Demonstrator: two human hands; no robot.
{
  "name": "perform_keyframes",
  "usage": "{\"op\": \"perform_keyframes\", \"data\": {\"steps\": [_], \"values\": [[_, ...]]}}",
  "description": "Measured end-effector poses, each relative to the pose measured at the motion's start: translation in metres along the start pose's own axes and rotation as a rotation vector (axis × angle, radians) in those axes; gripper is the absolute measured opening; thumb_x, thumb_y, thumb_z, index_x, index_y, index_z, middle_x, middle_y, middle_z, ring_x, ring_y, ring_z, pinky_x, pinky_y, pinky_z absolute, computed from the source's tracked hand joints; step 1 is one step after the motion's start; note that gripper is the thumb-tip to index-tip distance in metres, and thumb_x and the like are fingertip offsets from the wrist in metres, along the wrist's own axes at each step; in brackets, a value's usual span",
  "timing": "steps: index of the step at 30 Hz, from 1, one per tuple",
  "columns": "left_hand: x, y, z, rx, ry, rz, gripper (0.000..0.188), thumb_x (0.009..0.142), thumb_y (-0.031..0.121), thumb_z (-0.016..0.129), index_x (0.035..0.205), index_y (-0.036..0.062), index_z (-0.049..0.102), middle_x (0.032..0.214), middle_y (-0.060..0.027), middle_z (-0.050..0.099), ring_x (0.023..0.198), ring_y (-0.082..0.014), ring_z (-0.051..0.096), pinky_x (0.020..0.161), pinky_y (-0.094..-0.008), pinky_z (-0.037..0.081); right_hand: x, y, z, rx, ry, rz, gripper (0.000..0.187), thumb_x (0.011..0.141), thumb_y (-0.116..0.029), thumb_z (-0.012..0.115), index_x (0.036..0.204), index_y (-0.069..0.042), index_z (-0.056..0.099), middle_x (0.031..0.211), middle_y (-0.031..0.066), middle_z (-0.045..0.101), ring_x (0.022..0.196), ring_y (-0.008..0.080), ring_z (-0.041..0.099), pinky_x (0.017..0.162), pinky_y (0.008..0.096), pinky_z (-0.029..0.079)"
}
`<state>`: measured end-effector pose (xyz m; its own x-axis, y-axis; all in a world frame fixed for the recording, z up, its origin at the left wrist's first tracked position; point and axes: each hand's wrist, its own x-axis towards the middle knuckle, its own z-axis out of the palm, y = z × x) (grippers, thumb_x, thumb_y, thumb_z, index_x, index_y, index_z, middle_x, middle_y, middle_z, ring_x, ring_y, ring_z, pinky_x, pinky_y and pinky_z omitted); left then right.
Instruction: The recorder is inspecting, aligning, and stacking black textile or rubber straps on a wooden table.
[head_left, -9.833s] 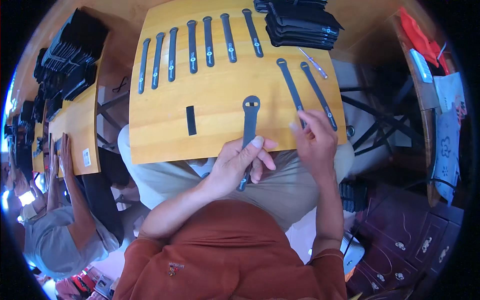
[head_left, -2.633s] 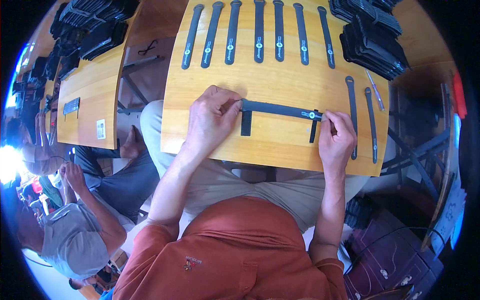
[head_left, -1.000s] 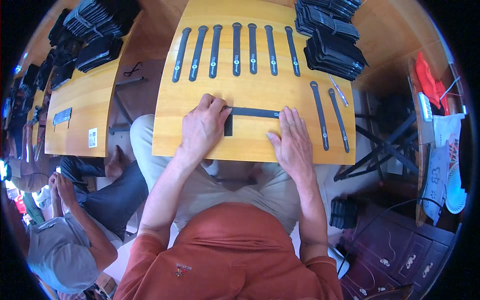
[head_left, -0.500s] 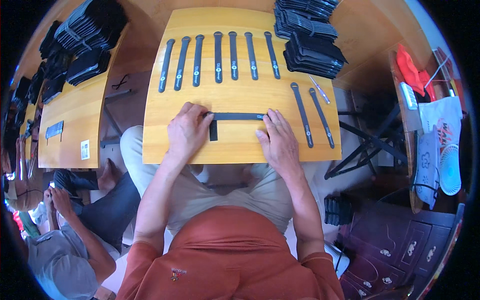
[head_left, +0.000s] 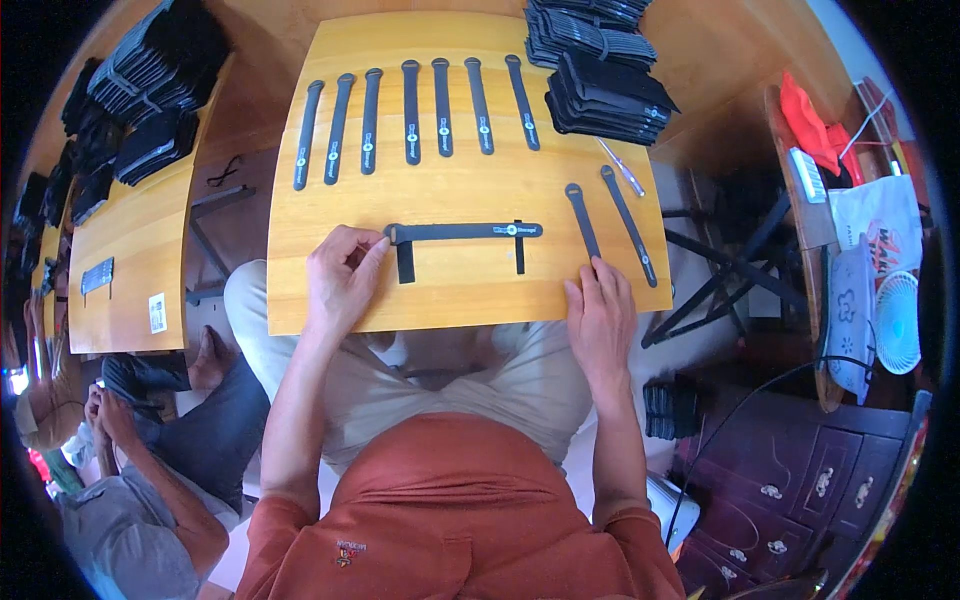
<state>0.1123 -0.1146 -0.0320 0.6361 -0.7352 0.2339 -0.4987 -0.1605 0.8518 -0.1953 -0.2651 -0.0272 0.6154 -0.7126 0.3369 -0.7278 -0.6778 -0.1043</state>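
**One strap across two strips, nine more lying about it**

Here's the long dark-grey strap (head_left: 460,231), flat on the table (head_left: 330,215) in front of the person, crossing a wide black strip (head_left: 406,264) and a narrower black strip (head_left: 520,257). By the look of it, that crosswise laying is done: both strips poke out below. No such strips show at the row of seven straps (head_left: 411,112) above, nor at the pair on the right, so those look unpaired.

Left hand (head_left: 342,275): thumb and forefinger drawn together, touching the slotted end; whether they grip, I can't tell. Right hand (head_left: 602,310): fingers slightly bent, tips on the lower end of the nearer right-hand strap (head_left: 583,222); a pinch can't be confirmed. The outer strap (head_left: 628,226) lies just beside.

Shapes, then: matte, slim straps, one end a rounded, slotted head, the other a smooth curve with pale print. Smooth, yellowish wood grain beneath. Further out, a slender purple-handled tool (head_left: 628,176) and folded black stacks (head_left: 605,100), soft-looking and fabric-like.
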Motion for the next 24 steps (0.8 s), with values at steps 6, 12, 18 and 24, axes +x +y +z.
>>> {"op": "perform_keyframes", "data": {"steps": [6,12,18,24], "values": [[-0.027,0.014,-0.002,-0.045,0.085,0.042,0.007,0.090,0.003,0.077,0.092,-0.0008,0.072,0.080,-0.0071,0.065,0.065,-0.0124,0.060,0.060,-0.0263,0.048,-0.035,0.000,-0.018,0.035,-0.011,0.037,0.040,0.087,-0.020,0.077,0.120,0.000,0.067,0.127,0.0139,0.064,0.117,0.0365,0.058,0.095,0.0490,0.049],[-0.060,0.056,0.009,-0.099,0.012,0.160,0.005,0.089,0.001,0.077,0.091,0.0002,0.073,0.085,-0.0091,0.070,0.071,-0.0145,0.065,0.062,-0.0273,0.050,-0.067,0.004,-0.013,0.016,0.048,0.005,0.034,0.079,0.006,0.075,0.113,0.003,0.070,0.115,0.0144,0.068,0.101,0.0353,0.064,0.085,0.0440,0.054],[-0.090,0.077,0.043,-0.373,-0.609,-0.084,0.029,0.093,0.015,0.079,0.118,0.0020,0.071,0.103,-0.0094,0.074,0.082,-0.0139,0.067,0.071,-0.0281,0.055,-0.109,-0.010,-0.024,0.147,0.373,0.044,0.034,0.075,0.016,0.066,0.106,0.004,0.071,0.097,0.0210,0.068,0.080,0.0360,0.068,0.070,0.0408,0.057],[-0.106,0.074,0.070,-0.775,-0.916,-0.327,0.056,0.100,0.022,0.071,0.147,0.0025,0.047,0.122,-0.0105,0.072,0.085,-0.0097,0.066,0.072,-0.0254,0.056,-0.140,-0.033,-0.048,0.392,0.350,-0.012,0.032,0.074,0.013,0.066,0.104,0.002,0.069,0.095,0.0187,0.067,0.073,0.0298,0.066,0.063,0.0379,0.055]]}}
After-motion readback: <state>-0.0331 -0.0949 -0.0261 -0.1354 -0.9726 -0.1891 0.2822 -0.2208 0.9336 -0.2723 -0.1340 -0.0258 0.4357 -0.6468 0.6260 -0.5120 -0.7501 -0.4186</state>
